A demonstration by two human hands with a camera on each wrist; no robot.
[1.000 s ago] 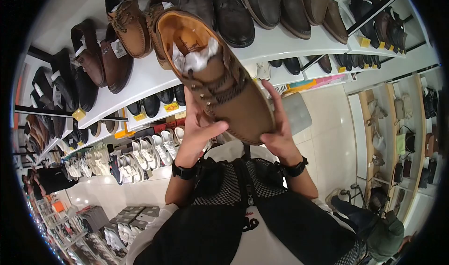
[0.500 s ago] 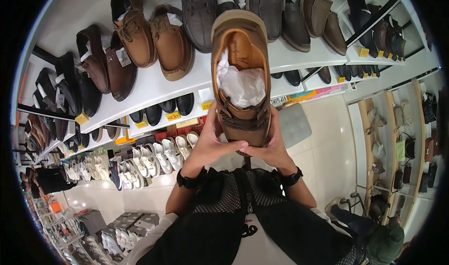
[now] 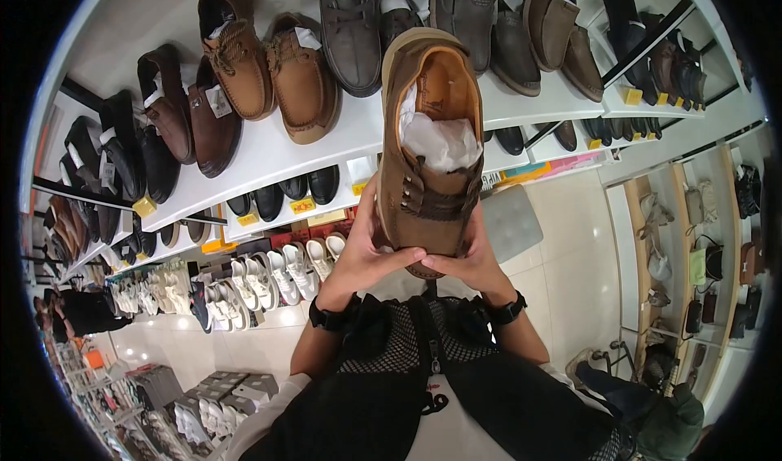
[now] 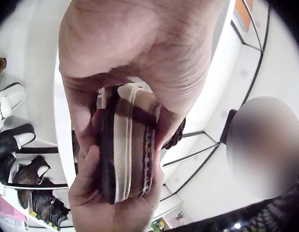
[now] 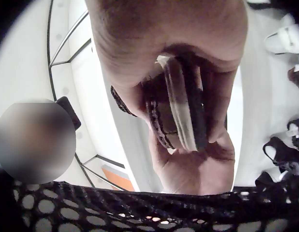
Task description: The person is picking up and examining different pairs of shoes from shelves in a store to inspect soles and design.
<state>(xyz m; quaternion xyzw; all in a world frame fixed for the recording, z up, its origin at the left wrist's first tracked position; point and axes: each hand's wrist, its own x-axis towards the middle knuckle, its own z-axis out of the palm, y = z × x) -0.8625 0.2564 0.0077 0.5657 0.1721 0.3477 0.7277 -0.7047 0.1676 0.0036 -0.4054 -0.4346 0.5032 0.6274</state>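
Note:
A brown lace-up shoe (image 3: pixel 432 192) with a tan lining and white paper stuffed inside is held up in front of the chest, toe toward the body. My left hand (image 3: pixel 362 257) grips its left side near the toe, and my right hand (image 3: pixel 476 257) grips the right side. Both thumbs lie across the toe, their tips almost meeting. In the left wrist view the shoe's sole edge (image 4: pixel 123 154) shows between the two hands; the right wrist view has the same light sole edge (image 5: pixel 181 106) between palms and fingers. The fingers under the shoe are partly hidden.
A white shelf (image 3: pixel 269 164) beyond the shoe carries brown and black shoes, with white sneakers (image 3: pixel 285 270) lower at left. A grey stool (image 3: pixel 513 221) stands right of the hands. Bag shelves (image 3: pixel 684 241) and a person in green (image 3: pixel 672 420) are at the right.
The shoe has swung from a slanted, side-on pose to nearly straight in front of the chest, then turned slightly. My left thumb has moved over the toe, close to the right one.

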